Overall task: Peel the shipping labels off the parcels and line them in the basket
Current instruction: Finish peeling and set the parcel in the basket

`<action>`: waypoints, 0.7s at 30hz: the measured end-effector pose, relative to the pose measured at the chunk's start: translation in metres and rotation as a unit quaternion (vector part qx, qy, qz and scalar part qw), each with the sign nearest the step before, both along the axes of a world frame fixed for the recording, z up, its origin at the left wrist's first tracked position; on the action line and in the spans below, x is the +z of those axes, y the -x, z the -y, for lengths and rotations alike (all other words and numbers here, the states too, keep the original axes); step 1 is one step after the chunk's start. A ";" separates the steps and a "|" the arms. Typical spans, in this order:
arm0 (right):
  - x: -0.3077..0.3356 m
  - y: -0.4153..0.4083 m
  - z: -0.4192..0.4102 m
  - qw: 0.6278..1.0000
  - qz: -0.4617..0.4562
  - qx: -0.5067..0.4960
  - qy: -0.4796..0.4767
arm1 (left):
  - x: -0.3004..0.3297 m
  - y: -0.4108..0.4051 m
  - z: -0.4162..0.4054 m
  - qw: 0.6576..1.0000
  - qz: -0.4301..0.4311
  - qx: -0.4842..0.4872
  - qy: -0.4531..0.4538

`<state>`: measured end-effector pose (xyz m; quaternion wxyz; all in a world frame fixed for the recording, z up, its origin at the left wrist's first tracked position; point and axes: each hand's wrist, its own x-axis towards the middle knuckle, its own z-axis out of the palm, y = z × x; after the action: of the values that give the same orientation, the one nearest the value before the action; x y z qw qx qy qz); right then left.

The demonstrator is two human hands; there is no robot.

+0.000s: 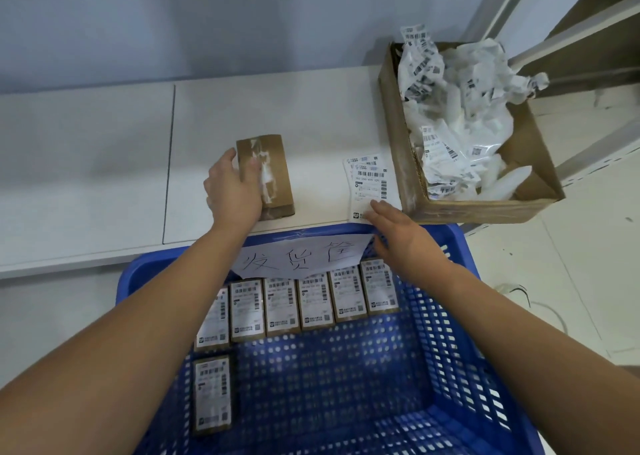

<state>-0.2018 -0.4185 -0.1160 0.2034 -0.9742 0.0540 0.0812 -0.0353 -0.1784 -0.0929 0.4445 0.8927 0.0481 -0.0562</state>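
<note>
Head camera is looking down at two bare arms reaching over a blue basket (446, 264) toward a white desk (86, 163). The left hand (233, 191) is resting on a brown parcel (268, 175) that is lying flat on the desk, and its grip is clamped on the parcel's left side, with the thumb lying across the top. White torn scraps are showing on top of this parcel. The right hand (398, 231) is reaching to a small stack of shipping labels (369, 180) lying on the desk just beside a cardboard box (474, 208). Its fingers are straight and apart, and the tips are touching the bottom edge of the labels. The cardboard box is holding a pile of crumpled white label paper (450, 108). Inside the basket, six parcels with labels (313, 302) are lying side by side in a row along the far side, and one more parcel (212, 394) is lying alone near the left wall, closer to the camera. A white paper sign (301, 257) with handwriting is hanging on the basket's far rim, covering the tops of some parcels.
</note>
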 end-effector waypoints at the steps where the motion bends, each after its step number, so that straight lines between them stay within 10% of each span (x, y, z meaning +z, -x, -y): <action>1: -0.004 0.001 0.002 1.000 0.000 0.002 0.008 | 0.010 0.007 0.003 0.998 0.046 -0.024 -0.031; 5: -0.020 0.006 0.008 1.000 -0.009 0.000 0.023 | 0.032 0.044 0.027 0.972 0.137 -0.183 -0.048; 10: -0.034 0.013 0.010 0.999 -0.009 0.009 0.033 | 0.009 0.077 0.063 0.950 0.032 -0.307 -0.047; 21: -0.038 0.011 0.011 1.000 0.008 0.002 0.020 | -0.034 0.071 0.094 0.945 -0.100 -0.291 -0.109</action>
<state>-0.2124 -0.4290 -0.1543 0.1837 -0.9789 0.0520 0.0722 -0.1059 -0.2726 -0.1273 0.3013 0.9009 -0.1637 -0.2660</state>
